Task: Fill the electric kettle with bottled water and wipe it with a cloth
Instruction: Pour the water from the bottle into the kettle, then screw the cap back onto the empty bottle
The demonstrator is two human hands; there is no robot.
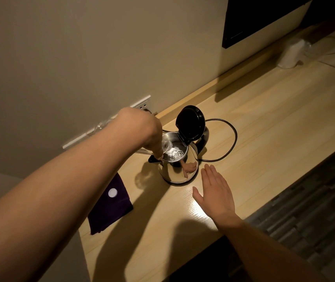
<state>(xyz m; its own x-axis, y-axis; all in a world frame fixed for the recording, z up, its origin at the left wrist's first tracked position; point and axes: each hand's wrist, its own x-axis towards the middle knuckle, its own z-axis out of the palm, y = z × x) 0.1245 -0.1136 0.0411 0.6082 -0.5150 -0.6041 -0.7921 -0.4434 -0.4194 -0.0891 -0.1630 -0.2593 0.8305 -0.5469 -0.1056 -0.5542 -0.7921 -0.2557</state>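
Stainless steel body: the electric kettle [179, 165] stands on its base near the back edge of the counter [264, 139], toward the counter's left end.
Lid: the black lid [191, 123] is hinged upright, leaving the mouth fully exposed.
Contents: water is visible in the bottom; fill level is judged low.
Bottle: a clear plastic bottle [167, 146] is tilted neck-down into the kettle mouth; its long axis runs from the wall side at upper left down to the opening.
Left hand: the left hand [142, 129] grips the bottle body from above, fingers curled around it; individual fingertips are mostly hidden.
Right hand: the right hand [215, 190] rests flat, palm down, on the counter just in front of the kettle, fingers extended and together, thumb spread, holding nothing.
Cloth: a dark purple cloth [111, 204] lies folded at the front-left corner of the counter, with a white bottle cap [112, 192] on it.
Cord: a black power cord [229, 139] loops behind the kettle.
Key relation: the cloth lies left of the kettle, under the left forearm; the free right hand would have to cross in front of the kettle to reach it.
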